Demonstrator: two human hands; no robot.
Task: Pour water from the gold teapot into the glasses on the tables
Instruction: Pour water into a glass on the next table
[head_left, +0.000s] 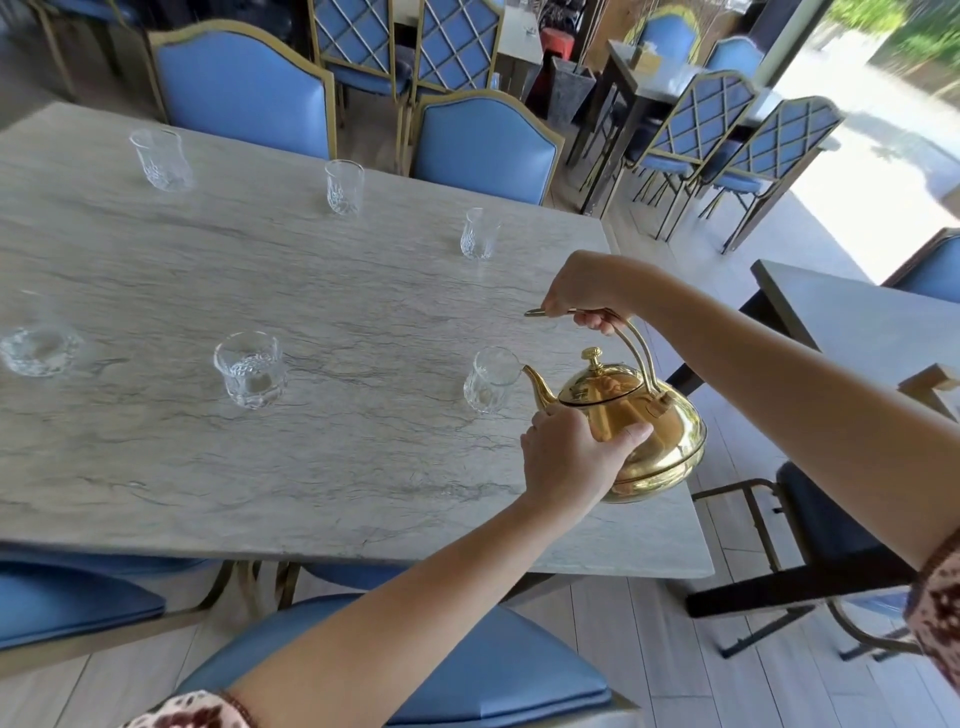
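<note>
The gold teapot (660, 436) hangs tilted over the near right corner of the marble table (311, 467). My right hand (587, 296) grips its arched handle from above. My left hand (566, 457) is pressed against the pot's side below the spout. The spout tip touches the rim of a clear glass (488, 382). Several other clear glasses stand on the table: one near the middle (250, 370), one at the left edge (36, 348), and three along the far side (161, 158), (344, 186), (479, 234).
Blue padded chairs with gold frames ring the table, two at the far side (244, 88) and two under the near edge (415, 660). A second table (857, 322) stands to the right with a dark chair (810, 525) between. More tables and chairs fill the back.
</note>
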